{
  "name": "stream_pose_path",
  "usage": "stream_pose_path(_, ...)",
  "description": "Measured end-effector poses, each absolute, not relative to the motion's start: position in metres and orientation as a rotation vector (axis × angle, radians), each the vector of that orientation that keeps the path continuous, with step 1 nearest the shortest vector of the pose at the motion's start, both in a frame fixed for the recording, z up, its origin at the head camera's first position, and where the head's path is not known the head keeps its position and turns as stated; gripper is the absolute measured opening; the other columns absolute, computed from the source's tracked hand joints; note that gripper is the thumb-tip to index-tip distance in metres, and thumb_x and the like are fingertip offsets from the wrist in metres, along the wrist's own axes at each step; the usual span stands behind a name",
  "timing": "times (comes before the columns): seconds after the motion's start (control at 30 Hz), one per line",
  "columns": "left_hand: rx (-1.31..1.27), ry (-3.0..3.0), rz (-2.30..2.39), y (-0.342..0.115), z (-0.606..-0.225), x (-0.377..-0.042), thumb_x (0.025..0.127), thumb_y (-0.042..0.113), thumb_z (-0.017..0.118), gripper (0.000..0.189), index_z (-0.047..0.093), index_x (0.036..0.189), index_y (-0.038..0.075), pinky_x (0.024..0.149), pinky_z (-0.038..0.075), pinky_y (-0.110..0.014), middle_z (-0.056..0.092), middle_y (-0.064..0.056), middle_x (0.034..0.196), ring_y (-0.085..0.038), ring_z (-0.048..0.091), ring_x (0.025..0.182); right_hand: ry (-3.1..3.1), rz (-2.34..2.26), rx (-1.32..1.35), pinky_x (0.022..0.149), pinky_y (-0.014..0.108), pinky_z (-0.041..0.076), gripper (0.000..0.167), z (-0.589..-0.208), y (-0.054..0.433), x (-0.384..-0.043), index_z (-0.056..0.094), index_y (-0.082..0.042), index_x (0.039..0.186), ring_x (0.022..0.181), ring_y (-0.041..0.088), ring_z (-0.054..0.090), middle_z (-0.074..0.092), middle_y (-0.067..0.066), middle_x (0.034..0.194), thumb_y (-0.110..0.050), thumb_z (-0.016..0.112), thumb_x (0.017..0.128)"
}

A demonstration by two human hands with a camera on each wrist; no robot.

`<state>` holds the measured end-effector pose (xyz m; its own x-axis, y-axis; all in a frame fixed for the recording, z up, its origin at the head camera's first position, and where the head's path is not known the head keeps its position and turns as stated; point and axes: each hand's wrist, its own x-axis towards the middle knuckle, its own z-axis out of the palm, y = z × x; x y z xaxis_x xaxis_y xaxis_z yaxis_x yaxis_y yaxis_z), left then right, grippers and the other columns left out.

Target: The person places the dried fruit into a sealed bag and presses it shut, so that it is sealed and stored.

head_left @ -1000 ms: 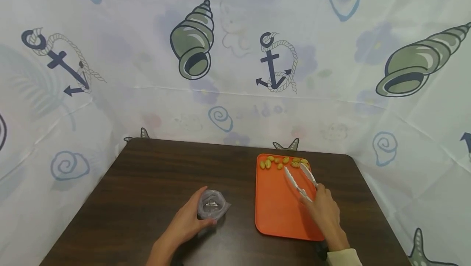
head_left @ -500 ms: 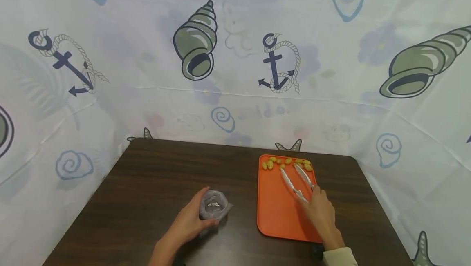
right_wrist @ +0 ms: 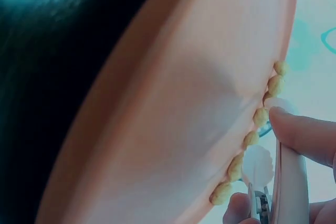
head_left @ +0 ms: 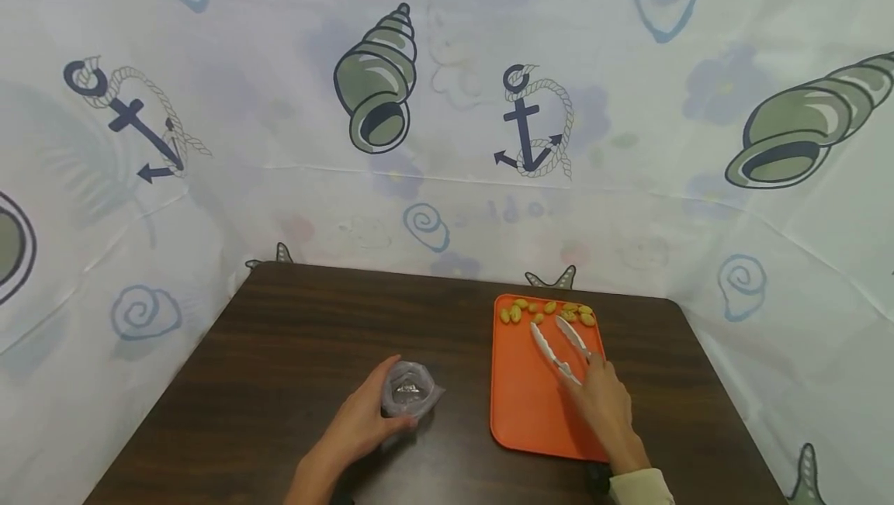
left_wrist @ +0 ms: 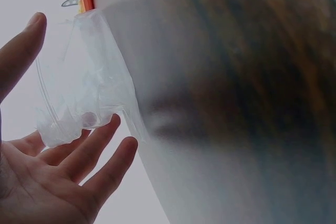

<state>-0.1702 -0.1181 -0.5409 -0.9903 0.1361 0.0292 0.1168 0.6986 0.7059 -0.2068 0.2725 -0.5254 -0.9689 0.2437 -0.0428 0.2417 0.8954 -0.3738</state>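
Shell-and-anchor printed cloth behind a dark wood bench, two hands over it.
The left hand curves thumb and fingers round a clear plastic bag, its mouth open upward; between the hands and reaching under the right one lies an orange tray; beyond the right hand, yellow pieces line the tray's far end; the right hand grips tongs, their tips spread apart near those pieces.
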Motion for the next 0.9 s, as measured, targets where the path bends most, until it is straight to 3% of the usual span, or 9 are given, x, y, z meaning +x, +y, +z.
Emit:
stream_pose_path(0.67,0.218,2.876,1.188,-0.117,-0.540,-0.172,0.069,0.037,0.097,0.107,0.039,0.157,0.020,0.106,0.047,-0.059,0.055,-0.011,0.152,-0.036,0.058,0.133,-3.070,0.617,-0.417,0.078,0.057,0.055,0.075,-0.529,0.266,-0.216,0.048,0.011,0.140,0.092,0.041,0.066,0.060,0.033,0.125,-0.039,0.076,0.093)
stream_pose_path(0.9,0.210,2.876,1.177,-0.118,-0.541,-0.170,0.069,0.038,0.097,0.106,0.039,0.157,0.022,0.105,0.047,-0.058,0.055,-0.010,0.151,-0.035,0.058,0.133,-3.051,0.649,-0.396,0.075,0.054,0.055,0.067,-0.530,0.265,-0.218,0.050,0.010,0.137,0.085,0.036,0.065,0.063,0.029,0.118,-0.034,0.075,0.094)
